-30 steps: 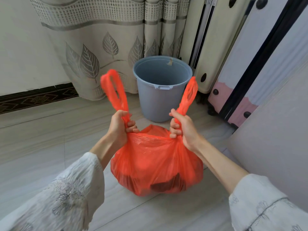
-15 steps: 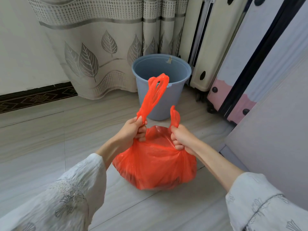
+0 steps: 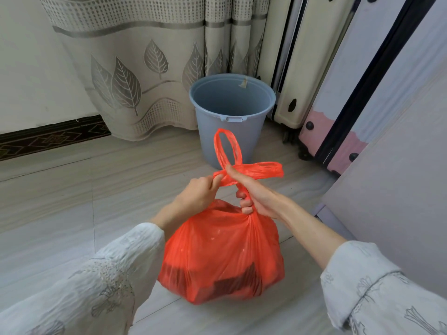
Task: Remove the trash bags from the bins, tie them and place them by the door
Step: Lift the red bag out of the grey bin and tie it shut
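Now both hands, left hand (image 3: 198,192) and right hand (image 3: 251,189), pinch the crossed handles of the orange bag (image 3: 222,252) (open floor (image 3: 48,213) leftward).

Floor (image 3: 60,209) was pale grey wood-look tile. At ten o'clock, a plain off-white wall (image 3: 26,64) with a dark patterned baseboard (image 3: 48,139). Beige curtain (image 3: 150,68) with grey leaf prints hung at twelve. Cream suitcase (image 3: 300,68) and a pink-and-white one (image 3: 338,131) stood at two o'clock, grey panel (image 3: 399,177) at three.
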